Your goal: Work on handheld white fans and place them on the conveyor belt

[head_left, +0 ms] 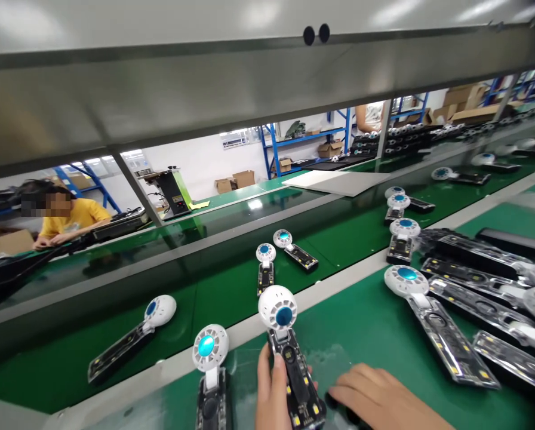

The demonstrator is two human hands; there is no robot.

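Observation:
My left hand (271, 388) is closed around the body of a device (300, 382) with a round white head, a blue disc and a long black body with small yellow squares. The device tilts up, its head pointing away from me. Low on the right, my right hand (379, 394) has its fingers curled over a small black thing (334, 401), mostly hidden under them. Left of my left hand stands a similar device (211, 358). Another one (446, 340) lies to the right, beside a heap of similar devices (482, 298).
Beyond my bench edge runs a green conveyor belt (231, 310) with several similar devices spread along it. A white board (339, 181) lies on the far side. A metal canopy (205, 89) hangs overhead. Across the line sits a person in a yellow shirt (82, 218).

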